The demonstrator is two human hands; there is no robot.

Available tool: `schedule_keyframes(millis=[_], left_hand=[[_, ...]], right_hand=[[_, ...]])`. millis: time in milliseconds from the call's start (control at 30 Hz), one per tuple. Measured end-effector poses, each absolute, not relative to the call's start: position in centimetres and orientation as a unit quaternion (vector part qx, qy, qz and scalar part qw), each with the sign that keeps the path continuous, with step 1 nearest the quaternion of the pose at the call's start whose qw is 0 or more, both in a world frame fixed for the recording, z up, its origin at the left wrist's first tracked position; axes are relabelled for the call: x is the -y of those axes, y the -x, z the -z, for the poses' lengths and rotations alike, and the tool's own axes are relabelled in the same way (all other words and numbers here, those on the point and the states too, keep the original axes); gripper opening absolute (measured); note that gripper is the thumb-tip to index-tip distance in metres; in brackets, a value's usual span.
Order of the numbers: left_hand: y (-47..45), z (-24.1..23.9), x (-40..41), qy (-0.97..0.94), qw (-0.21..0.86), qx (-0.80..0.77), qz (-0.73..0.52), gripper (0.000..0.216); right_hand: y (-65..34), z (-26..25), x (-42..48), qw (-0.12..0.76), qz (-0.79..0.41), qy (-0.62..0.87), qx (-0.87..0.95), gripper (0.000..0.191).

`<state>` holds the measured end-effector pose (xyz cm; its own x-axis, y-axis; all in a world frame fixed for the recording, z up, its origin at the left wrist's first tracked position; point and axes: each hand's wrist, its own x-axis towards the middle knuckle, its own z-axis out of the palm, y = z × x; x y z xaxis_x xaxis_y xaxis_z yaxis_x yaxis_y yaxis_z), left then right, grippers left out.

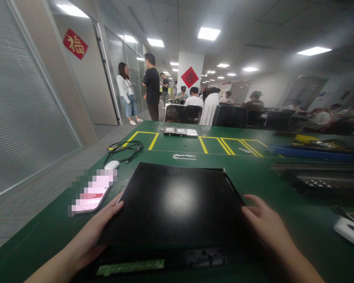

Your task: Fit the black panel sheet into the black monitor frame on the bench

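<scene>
A phone (pixel 90 194) lies at lower left on the green table (pixel 283 204), black cables (pixel 125 149) and a white mouse (pixel 112 164) beyond; people (pixel 151 86) stand upper left.

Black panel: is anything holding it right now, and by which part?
Both hands hold the black panel: the left hand grips its left edge, the right hand its right edge, both toward the near end.

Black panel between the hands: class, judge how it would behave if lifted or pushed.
Probably stiff: the black panel lies flat with straight edges. Its glossy top shows glare, so it may be slippery where the left hand and right hand hold its sides. Wide and thin, it would likely slide, not roll.
</scene>
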<state>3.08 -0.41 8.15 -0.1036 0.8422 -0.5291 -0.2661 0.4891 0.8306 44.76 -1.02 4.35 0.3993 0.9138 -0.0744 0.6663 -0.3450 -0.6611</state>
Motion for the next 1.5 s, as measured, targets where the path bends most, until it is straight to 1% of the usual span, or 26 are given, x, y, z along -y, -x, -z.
schedule_keyframes(millis=[267, 533, 667, 900, 1367, 1500], left_hand=[[-3.22, -7.62, 0.15, -0.251, 0.592, -0.620, -0.450, 0.078], [-3.11, -7.45, 0.08, -0.271, 0.613, -0.584, -0.458, 0.075], [-3.06, -7.45, 0.16, -0.271, 0.620, -0.579, -0.455, 0.076], [-3.26, -7.86, 0.38, -0.265, 0.615, -0.575, -0.470, 0.069], [-2.88, -7.45, 0.31, -0.274, 0.623, -0.560, -0.472, 0.072], [-2.91, -7.47, 0.40, -0.276, 0.621, -0.562, -0.471, 0.070]], right_hand=[[-44.81, -4.29, 1.04, 0.253, -0.218, 0.790, 0.514, 0.040], [-44.63, -4.28, 0.85, 0.254, -0.216, 0.793, 0.509, 0.038], [-44.57, -4.29, 0.82, 0.255, -0.214, 0.794, 0.509, 0.038], [-44.75, -4.07, 0.72, 0.267, -0.196, 0.793, 0.511, 0.039], [-44.70, -4.04, 0.70, 0.270, -0.174, 0.795, 0.515, 0.037], [-44.66, -4.08, 0.76, 0.263, -0.181, 0.797, 0.513, 0.038]])
